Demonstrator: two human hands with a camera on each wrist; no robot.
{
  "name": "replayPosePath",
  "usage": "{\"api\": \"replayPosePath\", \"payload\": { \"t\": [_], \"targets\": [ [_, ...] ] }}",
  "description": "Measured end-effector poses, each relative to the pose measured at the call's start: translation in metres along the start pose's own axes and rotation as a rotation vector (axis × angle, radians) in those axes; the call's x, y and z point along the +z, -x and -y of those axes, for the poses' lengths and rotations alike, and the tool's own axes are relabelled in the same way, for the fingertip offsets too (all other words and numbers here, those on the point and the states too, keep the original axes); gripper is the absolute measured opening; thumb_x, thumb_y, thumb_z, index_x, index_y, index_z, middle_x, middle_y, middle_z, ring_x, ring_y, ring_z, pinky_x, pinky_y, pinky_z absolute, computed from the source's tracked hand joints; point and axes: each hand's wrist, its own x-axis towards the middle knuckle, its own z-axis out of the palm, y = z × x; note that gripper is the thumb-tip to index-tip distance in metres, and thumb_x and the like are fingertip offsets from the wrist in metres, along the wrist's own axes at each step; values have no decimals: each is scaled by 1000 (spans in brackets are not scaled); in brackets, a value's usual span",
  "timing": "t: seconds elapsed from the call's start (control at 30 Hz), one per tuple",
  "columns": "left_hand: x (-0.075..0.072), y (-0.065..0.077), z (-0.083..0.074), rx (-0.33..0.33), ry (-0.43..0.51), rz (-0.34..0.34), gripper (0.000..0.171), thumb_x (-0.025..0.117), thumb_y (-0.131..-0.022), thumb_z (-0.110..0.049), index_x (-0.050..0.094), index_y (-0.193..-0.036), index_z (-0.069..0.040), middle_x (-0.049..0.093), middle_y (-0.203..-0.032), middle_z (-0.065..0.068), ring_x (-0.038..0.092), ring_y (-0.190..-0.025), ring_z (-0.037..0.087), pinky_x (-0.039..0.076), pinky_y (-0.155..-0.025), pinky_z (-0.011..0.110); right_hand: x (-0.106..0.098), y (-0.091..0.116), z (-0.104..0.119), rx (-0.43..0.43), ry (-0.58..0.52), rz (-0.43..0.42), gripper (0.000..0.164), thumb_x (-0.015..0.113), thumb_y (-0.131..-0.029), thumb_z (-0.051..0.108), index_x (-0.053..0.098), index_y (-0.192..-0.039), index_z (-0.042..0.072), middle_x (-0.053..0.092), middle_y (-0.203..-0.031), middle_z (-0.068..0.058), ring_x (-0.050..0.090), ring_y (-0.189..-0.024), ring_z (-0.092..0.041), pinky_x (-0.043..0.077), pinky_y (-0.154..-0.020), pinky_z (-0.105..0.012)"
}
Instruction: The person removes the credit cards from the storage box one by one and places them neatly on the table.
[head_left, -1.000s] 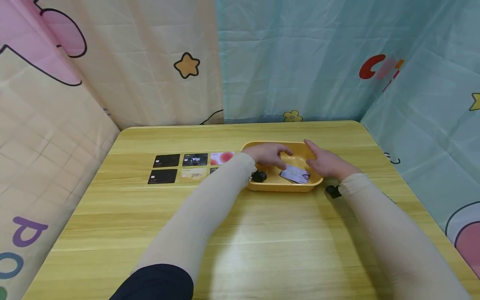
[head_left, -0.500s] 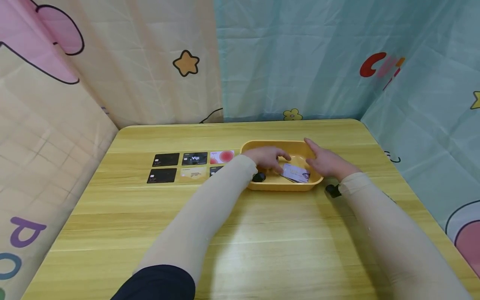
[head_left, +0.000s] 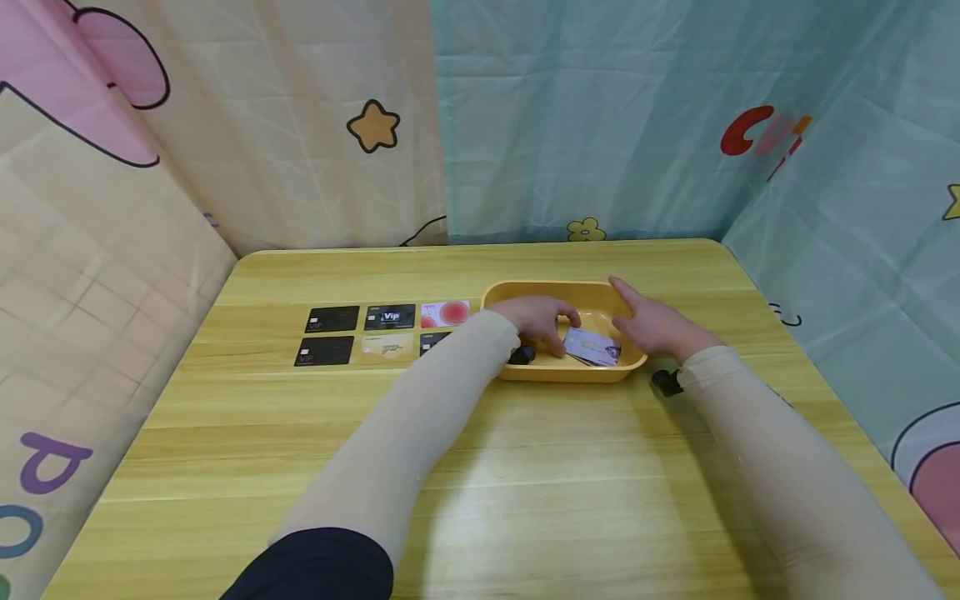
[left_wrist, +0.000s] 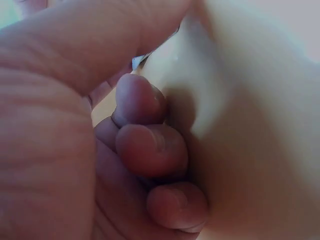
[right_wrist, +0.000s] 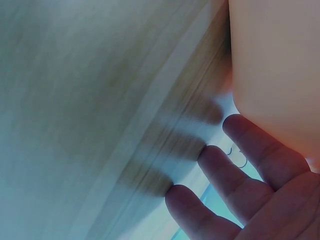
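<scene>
A yellow plastic tray (head_left: 558,375) stands on the table, with a small fanned stack of cards (head_left: 592,347) on its floor, a pale purple one on top. My left hand (head_left: 536,319) reaches into the tray, thumb and index finger spread at the stack's left end. In the left wrist view, the other fingers (left_wrist: 152,150) bend near the tray wall, and a sliver of card edge shows past the thumb. My right hand (head_left: 660,327) holds the tray's right end, thumb inside the rim. Its other fingers (right_wrist: 260,145) lie outside against the wall, tips down at the table.
Left of the tray, cards lie in two rows: black cards (head_left: 324,351), a black Vip card (head_left: 390,317), a cream card (head_left: 387,345), a pink-and-white card (head_left: 445,314) and a dark one partly behind my left sleeve. Patterned curtains (head_left: 585,125) hang around the wooden table (head_left: 540,467).
My left thumb has moved down and slightly left along the stack's left end, uncovering more of the top card. The stack has shifted slightly to the right. My right hand has stayed at the tray.
</scene>
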Motion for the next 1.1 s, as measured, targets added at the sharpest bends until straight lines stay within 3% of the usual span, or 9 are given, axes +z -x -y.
{"api": "replayPosePath", "payload": {
  "t": [0.6, 0.93, 1.1],
  "targets": [
    [3, -5, -1, -13, -63, -11, 47, 83, -91, -30, 62, -133, -31, 59, -126, 3, 57, -87, 20, 44, -68, 27, 1, 1, 2, 15, -9, 2, 76, 43, -111, 30, -4, -170, 18, 31, -164, -36, 55, -133, -51, 38, -115, -68],
    [4, -5, 1, 59, -114, -55, 46, 80, -91, -28, 63, -133, -27, 61, -122, 3, 59, -99, 21, 44, -79, 28, 1, 1, 1, 11, -16, -1, 77, 43, -111, 30, -4, -170, 18, 32, -163, -36, 56, -129, -49, 40, -114, -67],
    [3, -4, 0, 76, -91, -69, 48, 79, -92, -26, 62, -137, -24, 63, -114, 4, 59, -94, 20, 45, -78, 27, 2, 0, 0, -3, 3, -9, 76, 43, -111, 29, -3, -170, 16, 34, -162, -37, 58, -123, -46, 43, -110, -66]
  ]
}}
